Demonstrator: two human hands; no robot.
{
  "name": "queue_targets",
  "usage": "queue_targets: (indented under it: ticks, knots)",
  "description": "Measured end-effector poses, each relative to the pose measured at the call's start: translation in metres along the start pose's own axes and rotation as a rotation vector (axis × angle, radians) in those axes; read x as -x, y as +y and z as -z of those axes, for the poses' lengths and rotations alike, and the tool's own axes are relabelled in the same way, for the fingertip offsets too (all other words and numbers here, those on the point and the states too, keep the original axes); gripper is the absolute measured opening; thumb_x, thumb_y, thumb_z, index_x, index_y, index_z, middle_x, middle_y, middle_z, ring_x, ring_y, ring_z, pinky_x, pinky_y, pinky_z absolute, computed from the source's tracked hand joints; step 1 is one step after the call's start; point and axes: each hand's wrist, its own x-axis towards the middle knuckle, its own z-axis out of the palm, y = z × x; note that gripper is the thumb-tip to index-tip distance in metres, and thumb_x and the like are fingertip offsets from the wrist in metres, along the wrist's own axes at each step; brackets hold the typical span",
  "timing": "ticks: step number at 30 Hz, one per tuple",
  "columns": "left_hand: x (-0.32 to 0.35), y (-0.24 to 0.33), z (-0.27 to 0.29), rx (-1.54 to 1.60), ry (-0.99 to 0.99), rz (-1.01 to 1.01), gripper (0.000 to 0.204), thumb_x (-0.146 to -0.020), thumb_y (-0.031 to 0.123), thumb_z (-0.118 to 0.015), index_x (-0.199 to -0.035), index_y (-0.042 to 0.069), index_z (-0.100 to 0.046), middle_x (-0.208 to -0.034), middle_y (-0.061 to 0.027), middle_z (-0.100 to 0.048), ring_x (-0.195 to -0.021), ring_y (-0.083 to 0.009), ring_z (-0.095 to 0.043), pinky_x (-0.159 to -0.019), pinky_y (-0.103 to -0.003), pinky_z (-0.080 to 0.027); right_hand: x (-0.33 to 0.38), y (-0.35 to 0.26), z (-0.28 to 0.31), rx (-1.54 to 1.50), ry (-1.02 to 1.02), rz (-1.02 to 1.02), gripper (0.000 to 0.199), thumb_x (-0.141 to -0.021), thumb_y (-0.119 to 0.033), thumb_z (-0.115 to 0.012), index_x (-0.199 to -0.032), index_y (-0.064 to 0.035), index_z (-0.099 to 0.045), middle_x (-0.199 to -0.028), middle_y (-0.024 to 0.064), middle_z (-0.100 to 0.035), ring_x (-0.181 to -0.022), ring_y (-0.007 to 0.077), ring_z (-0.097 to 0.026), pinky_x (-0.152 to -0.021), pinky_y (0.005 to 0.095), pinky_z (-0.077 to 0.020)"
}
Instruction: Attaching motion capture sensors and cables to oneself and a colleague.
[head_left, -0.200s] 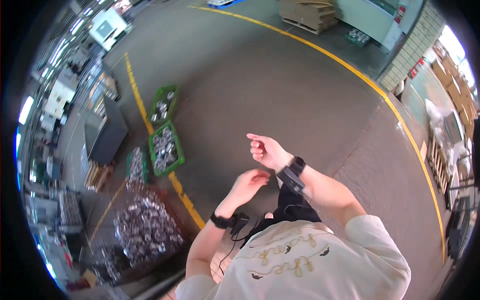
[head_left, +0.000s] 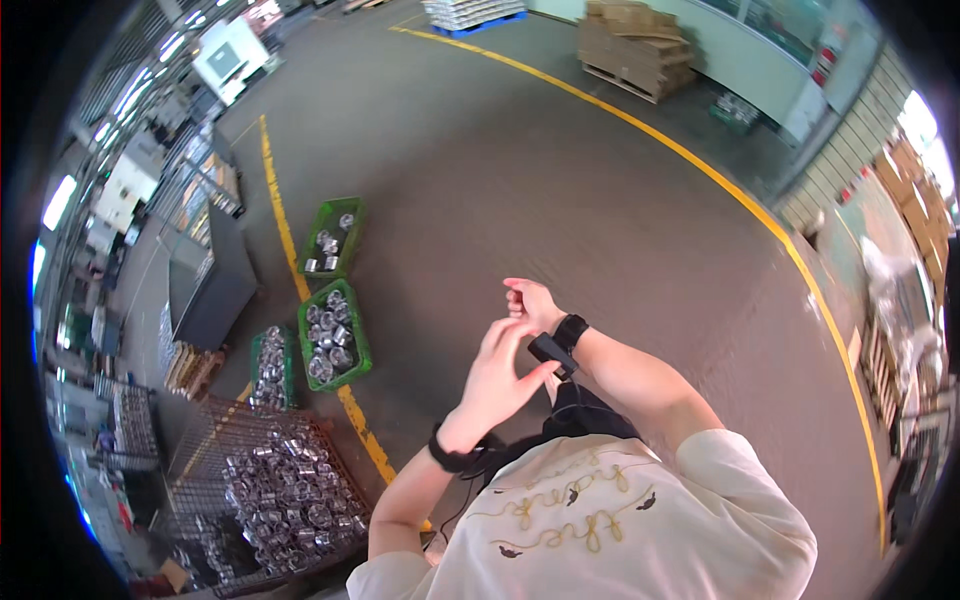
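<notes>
My left hand (head_left: 498, 378) reaches across to my right wrist, its thumb and fingers placed around a small black device (head_left: 553, 356) strapped there. The thumb touches the device's near side, and the fingertips lie by its far side. My right hand (head_left: 534, 304) hangs in front of me with its fingers curled in; no object shows in them. A black strap (head_left: 570, 332) circles the right wrist beside the device. Another black band (head_left: 452, 452) sits on my left wrist, with a dark cable running down from it.
Two green crates (head_left: 368, 362) of shiny metal parts stand on the floor at the left, along a yellow line (head_left: 352, 415). Nearer is a wire-mesh cage (head_left: 345, 470) heaped with similar parts. A grey bin (head_left: 225, 285) stands farther left. Cardboard boxes (head_left: 630, 60) sit on a pallet at the far right.
My left hand has moved up and right, from apart to touching the device on my right wrist. My right hand's index finger has curled in. The view has tilted slightly.
</notes>
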Motion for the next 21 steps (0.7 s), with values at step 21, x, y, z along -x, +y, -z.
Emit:
queue_targets:
  ticks: [21]
  knots:
    - [-0.437, -0.483, 0.157, 0.189, 0.2, 0.529, 0.033, -0.069, 0.019, -0.073, -0.09, -0.002, -0.058, -0.076, -0.0145, -0.064, -0.07, -0.0256, -0.063, -0.066, -0.034, -0.051, -0.607, -0.196, -0.223, 2.512, -0.064, 0.542, 0.017, -0.077, -0.021, -0.058, -0.077, -0.0098, -0.071, -0.079, 0.0105, -0.07, -0.076, 0.0291, -0.068, -0.066, 0.0396, -0.0539]
